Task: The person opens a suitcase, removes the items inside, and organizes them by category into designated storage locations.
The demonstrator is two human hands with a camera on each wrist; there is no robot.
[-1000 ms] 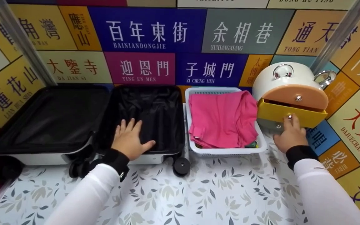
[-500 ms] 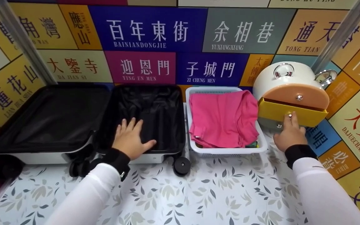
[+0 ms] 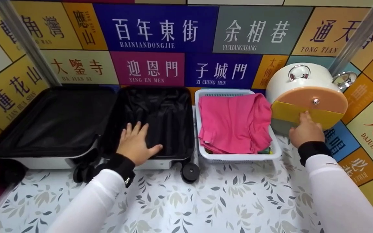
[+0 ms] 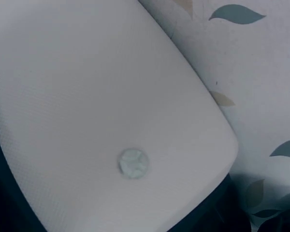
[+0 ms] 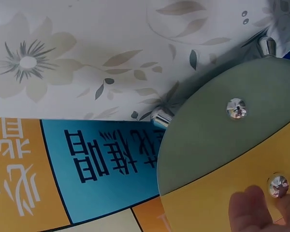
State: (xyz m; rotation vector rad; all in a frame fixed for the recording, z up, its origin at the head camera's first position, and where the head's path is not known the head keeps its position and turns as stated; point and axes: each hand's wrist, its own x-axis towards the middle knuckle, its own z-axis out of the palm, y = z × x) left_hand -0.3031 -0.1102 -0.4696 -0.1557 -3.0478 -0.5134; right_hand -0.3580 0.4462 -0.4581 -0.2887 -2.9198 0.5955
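At the right of the head view stands a round white storage box (image 3: 298,76) with an orange drawer (image 3: 312,92), a yellow drawer (image 3: 287,111) and a grey-green drawer (image 5: 208,130). The yellow drawer sits flush with the front. My right hand (image 3: 308,132) rests its extended fingertips on that drawer, beside its faceted knob (image 5: 278,185). My left hand (image 3: 137,144) lies spread over the near edge of an open suitcase (image 3: 170,129) with black lining, holding nothing. The left wrist view shows only the suitcase's white shell (image 4: 111,96), not the hand.
Between suitcase and storage box stands a white basket (image 3: 238,157) with folded pink cloth (image 3: 235,123). The suitcase's other half (image 3: 60,123) lies open at left. Black wheels (image 3: 190,172) stick out toward the front. A patterned wall closes off the back.
The yellow drawer stood partly pulled out; my right hand has pushed it in flush with the box. The left hand keeps its place. The head view has shifted slightly.
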